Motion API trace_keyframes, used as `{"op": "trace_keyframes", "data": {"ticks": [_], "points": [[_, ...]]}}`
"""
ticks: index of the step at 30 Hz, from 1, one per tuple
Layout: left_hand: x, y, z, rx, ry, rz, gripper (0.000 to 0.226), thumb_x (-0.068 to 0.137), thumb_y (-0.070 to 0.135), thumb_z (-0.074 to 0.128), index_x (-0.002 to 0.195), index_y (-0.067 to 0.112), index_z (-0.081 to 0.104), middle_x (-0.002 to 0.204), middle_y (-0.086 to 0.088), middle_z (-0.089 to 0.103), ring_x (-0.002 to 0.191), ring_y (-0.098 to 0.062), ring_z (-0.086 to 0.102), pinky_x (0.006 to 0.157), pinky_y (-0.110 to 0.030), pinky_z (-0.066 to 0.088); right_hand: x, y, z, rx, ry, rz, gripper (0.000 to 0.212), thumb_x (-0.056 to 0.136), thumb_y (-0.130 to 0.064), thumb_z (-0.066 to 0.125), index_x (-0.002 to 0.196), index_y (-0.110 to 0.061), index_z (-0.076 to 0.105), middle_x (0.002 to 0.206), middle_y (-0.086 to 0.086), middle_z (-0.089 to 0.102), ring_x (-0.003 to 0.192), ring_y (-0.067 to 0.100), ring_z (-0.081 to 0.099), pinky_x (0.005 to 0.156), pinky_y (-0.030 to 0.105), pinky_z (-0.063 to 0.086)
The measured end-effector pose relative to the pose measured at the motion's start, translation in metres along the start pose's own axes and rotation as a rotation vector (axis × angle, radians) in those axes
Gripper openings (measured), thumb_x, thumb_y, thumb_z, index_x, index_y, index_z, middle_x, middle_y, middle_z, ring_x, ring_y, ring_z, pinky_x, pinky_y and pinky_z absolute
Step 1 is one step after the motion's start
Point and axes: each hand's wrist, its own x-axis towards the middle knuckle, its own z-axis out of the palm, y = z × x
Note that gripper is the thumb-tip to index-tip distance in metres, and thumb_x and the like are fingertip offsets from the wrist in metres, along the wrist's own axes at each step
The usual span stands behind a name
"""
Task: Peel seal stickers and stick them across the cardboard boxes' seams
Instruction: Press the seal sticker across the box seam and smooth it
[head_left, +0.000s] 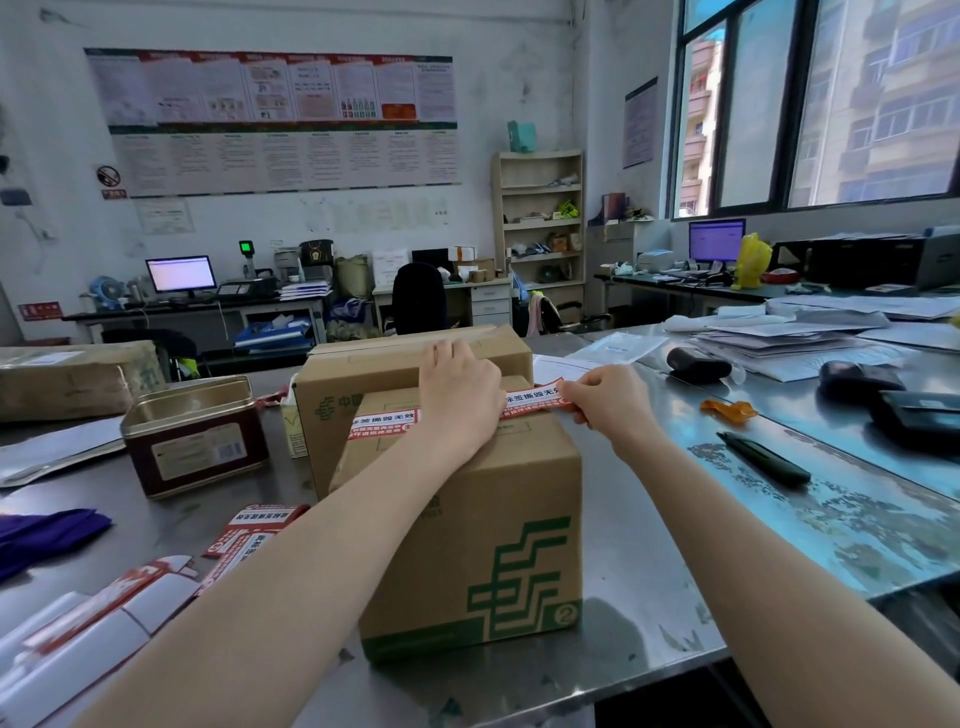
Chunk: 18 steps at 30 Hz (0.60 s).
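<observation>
A cardboard box (467, 545) with a green logo stands in front of me on the steel table. A red-and-white seal sticker (530, 399) runs across its top. My left hand (457, 395) lies flat on the middle of the sticker, fingers pointing away. My right hand (608, 400) pinches the sticker's right end, which sticks out past the box's right edge. A second, larger cardboard box (363, 374) stands directly behind the first. Loose seal stickers (249, 530) and peeled backing sheets (104, 608) lie at the near left.
An open dark red tin (192, 436) stands left of the boxes. A black pen (763, 457) and an orange scrap (727, 409) lie to the right. Stacked papers (789, 338) and black devices (862, 382) fill the far right. A brown parcel (67, 379) sits far left.
</observation>
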Motion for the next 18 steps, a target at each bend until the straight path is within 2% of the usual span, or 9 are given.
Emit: {"op": "trace_keyframes", "data": {"ticks": [5,8,10,12,15,18], "points": [[0.001,-0.002,-0.005,0.023,-0.033,-0.062,0.039,0.088,0.043,0.052,0.101,0.008,0.061,0.117,-0.014,0.054,0.111,-0.031,0.044,0.098,-0.038,0.032,0.000,0.004,0.001,-0.004,-0.005,0.009,0.030,0.091,-0.021,0.060,0.064,-0.009,0.064,0.055,-0.003,0.058,0.046,0.004,0.048,0.045,0.016,0.036],[-0.001,-0.006,-0.005,-0.028,-0.067,-0.112,0.054,0.086,0.049,0.054,0.118,0.006,0.049,0.126,-0.015,0.049,0.118,-0.031,0.043,0.100,-0.039,0.034,0.000,0.005,0.002,0.004,-0.006,0.014,0.029,0.091,-0.022,0.060,0.065,-0.009,0.064,0.057,-0.003,0.060,0.047,0.005,0.049,0.046,0.016,0.037],[-0.003,-0.008,-0.004,-0.089,-0.089,-0.040,0.055,0.091,0.045,0.050,0.131,0.008,0.041,0.138,-0.014,0.041,0.128,-0.030,0.037,0.106,-0.042,0.030,0.000,0.005,0.003,0.003,-0.008,0.012,0.029,0.091,-0.022,0.060,0.064,-0.011,0.063,0.058,-0.003,0.060,0.048,0.005,0.050,0.047,0.016,0.038],[-0.006,-0.007,-0.009,-0.217,-0.236,0.098,0.059,0.096,0.048,0.036,0.144,0.013,0.028,0.153,-0.010,0.024,0.141,-0.026,0.021,0.113,-0.045,0.021,0.000,0.006,0.002,0.021,-0.011,0.017,0.029,0.090,-0.021,0.060,0.064,-0.011,0.063,0.059,-0.002,0.061,0.048,0.006,0.050,0.048,0.016,0.040],[-0.012,-0.002,-0.019,-0.421,-0.580,0.245,0.068,0.096,0.058,0.013,0.150,0.018,0.016,0.159,-0.001,0.012,0.146,-0.016,0.009,0.118,-0.042,0.012,0.000,0.010,0.002,0.051,-0.006,0.016,0.030,0.090,-0.019,0.061,0.061,-0.010,0.062,0.058,-0.002,0.062,0.047,0.007,0.051,0.049,0.018,0.041],[-0.016,-0.004,-0.017,-0.367,-0.650,0.298,0.078,0.089,0.067,0.008,0.151,0.020,0.007,0.160,0.002,0.005,0.147,-0.013,0.004,0.119,-0.041,0.008,-0.001,0.012,0.002,0.061,-0.008,0.010,0.030,0.090,-0.020,0.061,0.062,-0.009,0.062,0.057,-0.001,0.061,0.046,0.008,0.051,0.047,0.018,0.039]]}}
